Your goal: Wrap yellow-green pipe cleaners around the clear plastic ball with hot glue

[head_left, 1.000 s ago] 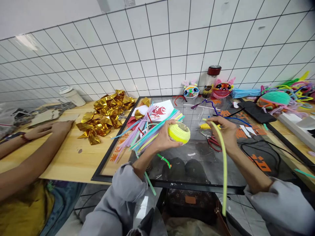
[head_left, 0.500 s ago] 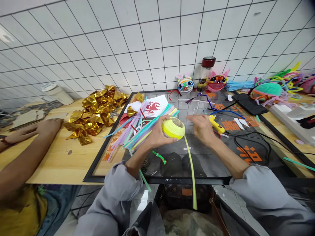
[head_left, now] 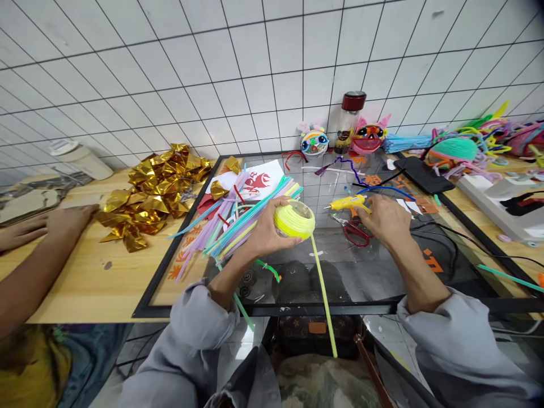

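Note:
My left hand (head_left: 272,229) is closed around a clear round container wound with yellow pipe cleaner (head_left: 293,221). A loose yellow strip (head_left: 323,289) hangs from it past the table's front edge. To the right, my right hand (head_left: 385,218) grips the handle of a yellow glue gun (head_left: 348,203), whose nozzle points left. Just below the gun, red-handled scissors (head_left: 357,233) lie on the dark glass-like board. A bundle of pastel pipe cleaners (head_left: 238,226) lies behind and left of my left hand.
Gold foil pieces (head_left: 157,192) are heaped at the left, near another person's arms (head_left: 46,249). Two decorated faces (head_left: 314,141) and a bottle (head_left: 346,127) stand at the wall. A phone (head_left: 423,174), black cable (head_left: 450,238) and power strip (head_left: 497,209) lie right.
My right hand has moved right, away from the yellow container, and has taken hold of the glue gun. The scissors now show in full below it. My left hand still holds the container.

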### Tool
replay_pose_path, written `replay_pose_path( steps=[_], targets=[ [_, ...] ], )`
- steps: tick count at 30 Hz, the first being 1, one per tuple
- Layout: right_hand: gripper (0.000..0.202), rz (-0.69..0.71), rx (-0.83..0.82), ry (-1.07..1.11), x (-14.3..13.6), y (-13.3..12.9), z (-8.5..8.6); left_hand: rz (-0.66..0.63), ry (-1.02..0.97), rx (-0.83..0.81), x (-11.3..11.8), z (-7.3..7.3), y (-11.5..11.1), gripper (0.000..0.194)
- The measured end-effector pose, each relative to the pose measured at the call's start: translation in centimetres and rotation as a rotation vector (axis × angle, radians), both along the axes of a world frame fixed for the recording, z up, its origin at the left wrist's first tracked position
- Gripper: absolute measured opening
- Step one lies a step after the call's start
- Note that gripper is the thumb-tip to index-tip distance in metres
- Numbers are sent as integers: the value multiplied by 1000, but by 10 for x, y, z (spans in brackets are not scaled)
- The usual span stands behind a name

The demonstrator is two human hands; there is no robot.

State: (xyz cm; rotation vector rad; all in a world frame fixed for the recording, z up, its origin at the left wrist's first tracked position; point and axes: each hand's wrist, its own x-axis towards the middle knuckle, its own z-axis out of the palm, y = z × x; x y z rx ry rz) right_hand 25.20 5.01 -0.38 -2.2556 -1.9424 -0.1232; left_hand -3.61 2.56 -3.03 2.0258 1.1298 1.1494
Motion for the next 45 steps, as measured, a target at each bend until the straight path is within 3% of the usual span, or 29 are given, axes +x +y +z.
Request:
replay_pose_path(
  steps=[4, 10, 15, 19, 23, 27, 32, 45],
  targets=[
    [52, 9, -95, -45, 3, 10, -14, -46, 23, 55, 3, -1, -1, 80],
    [40, 17, 37, 154, 3, 31, -31, -91, 37, 101, 6, -4, -1, 80],
    [32, -27, 113, 254, 3, 37, -28, -95, 39, 119, 5, -7, 0, 82],
    [33, -7, 374, 405, -2, 27, -20, -108, 58, 125, 4, -4, -1, 79],
    [34, 180, 699, 582, -18, 3, -13, -129, 76, 135, 4, 1, -3, 72],
    [27, 315, 808, 425, -32, -16, -10, -127, 63, 134, 5, 2, -3, 70],
    [15, 434, 895, 323, -35, -19, -11, -111, 62, 136, 7, 3, -4, 69],
    [10, 489, 931, 341, -34, -19, -14, -114, 45, 117, 8, -1, -2, 73]
  ],
)
